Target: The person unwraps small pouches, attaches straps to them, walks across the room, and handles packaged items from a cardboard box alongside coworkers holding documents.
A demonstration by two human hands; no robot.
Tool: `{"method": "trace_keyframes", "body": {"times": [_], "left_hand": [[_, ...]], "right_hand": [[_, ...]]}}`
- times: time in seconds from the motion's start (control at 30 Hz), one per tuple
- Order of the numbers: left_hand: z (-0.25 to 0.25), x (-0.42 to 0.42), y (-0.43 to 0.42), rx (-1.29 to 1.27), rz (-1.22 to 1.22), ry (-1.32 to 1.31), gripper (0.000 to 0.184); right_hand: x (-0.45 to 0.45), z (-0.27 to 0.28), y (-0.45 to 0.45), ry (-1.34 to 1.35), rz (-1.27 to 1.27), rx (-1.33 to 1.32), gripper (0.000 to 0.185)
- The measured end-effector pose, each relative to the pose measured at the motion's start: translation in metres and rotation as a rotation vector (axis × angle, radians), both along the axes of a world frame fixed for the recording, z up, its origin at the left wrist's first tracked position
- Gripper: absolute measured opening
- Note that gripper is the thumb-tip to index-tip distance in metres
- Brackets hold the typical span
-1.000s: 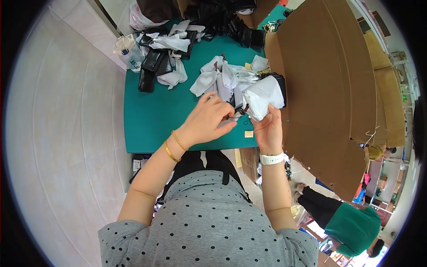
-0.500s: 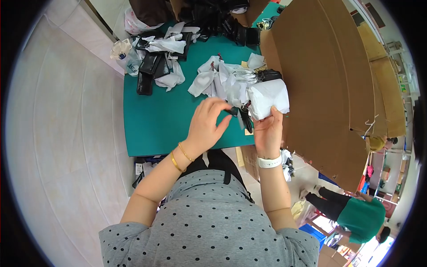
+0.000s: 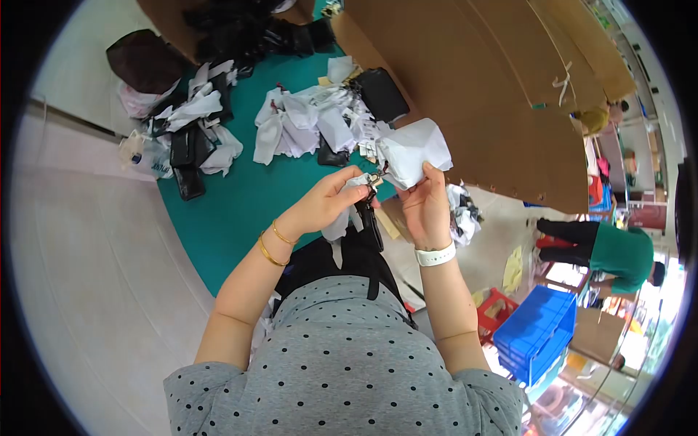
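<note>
My right hand (image 3: 424, 207) holds a white paper-wrapped packet (image 3: 416, 151) by its lower edge, thumb on top. Just left of it, my left hand (image 3: 331, 198) pinches a small metal clasp (image 3: 374, 179) with a black strap (image 3: 368, 221) and white paper hanging below. The hands are close together over the near edge of the green table (image 3: 218, 243). Beyond them lies a heap of white paper pieces (image 3: 297, 120), with a black pouch (image 3: 333, 154) at its near side and a black case (image 3: 383, 95) at its right.
Black wallets (image 3: 190, 149) and papers lie at the left, beside a clear bottle (image 3: 145, 155). A large cardboard box (image 3: 480, 87) stands at the right. Blue crates (image 3: 534, 330) and a person in green (image 3: 622, 251) are farther right. Black items (image 3: 247, 36) sit at the back.
The view has turned toward the right. My left hand has closed on the clasp and strap, which now hang near the table edge. The white packet is still in my right hand.
</note>
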State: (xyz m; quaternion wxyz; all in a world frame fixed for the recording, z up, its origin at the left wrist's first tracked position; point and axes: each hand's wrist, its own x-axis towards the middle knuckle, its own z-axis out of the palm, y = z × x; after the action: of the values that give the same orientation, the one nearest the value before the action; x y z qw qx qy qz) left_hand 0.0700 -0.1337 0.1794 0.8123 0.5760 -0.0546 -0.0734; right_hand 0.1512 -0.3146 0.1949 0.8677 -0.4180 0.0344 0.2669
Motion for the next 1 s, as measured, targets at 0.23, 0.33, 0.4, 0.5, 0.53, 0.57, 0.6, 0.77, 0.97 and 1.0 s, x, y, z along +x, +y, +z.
{"method": "trace_keyframes", "body": {"times": [0.23,0.33,0.4,0.5,0.53,0.57,0.6,0.77,0.97,1.0], "left_hand": [[-0.007,-0.006,-0.033,-0.028,-0.026,0.278,0.025],[-0.016,-0.009,-0.044,-0.129,-0.015,0.363,0.028],[-0.024,-0.01,-0.05,-0.203,-0.005,0.412,0.029],[-0.04,-0.009,-0.065,-0.332,0.055,0.483,0.031],[-0.045,-0.009,-0.07,-0.385,0.105,0.502,0.031],[-0.049,-0.009,-0.076,-0.378,0.106,0.508,0.031],[-0.051,-0.009,-0.082,-0.393,0.163,0.508,0.028],[-0.053,-0.004,-0.114,-0.478,0.286,0.501,0.018],[-0.054,0.005,-0.137,-0.478,0.28,0.505,0.018],[-0.048,0.008,-0.14,-0.461,0.294,0.523,0.019]], "right_hand": [[-0.01,-0.038,-0.038,0.246,-0.069,-0.083,0.027],[-0.011,-0.062,-0.055,0.305,-0.022,-0.116,0.027],[-0.011,-0.07,-0.064,0.38,0.118,-0.135,0.035],[-0.019,-0.057,-0.08,0.389,0.253,-0.016,0.041],[-0.021,-0.055,-0.09,0.396,0.317,0.04,0.05],[-0.025,-0.056,-0.098,0.401,0.317,0.048,0.05],[-0.03,-0.058,-0.106,0.378,0.288,0.078,0.05],[-0.047,-0.076,-0.135,-0.2,0.283,-0.442,0.048],[-0.047,-0.075,-0.156,-0.088,0.201,-0.495,0.039],[-0.044,-0.07,-0.16,-0.085,0.197,-0.494,0.039]]}}
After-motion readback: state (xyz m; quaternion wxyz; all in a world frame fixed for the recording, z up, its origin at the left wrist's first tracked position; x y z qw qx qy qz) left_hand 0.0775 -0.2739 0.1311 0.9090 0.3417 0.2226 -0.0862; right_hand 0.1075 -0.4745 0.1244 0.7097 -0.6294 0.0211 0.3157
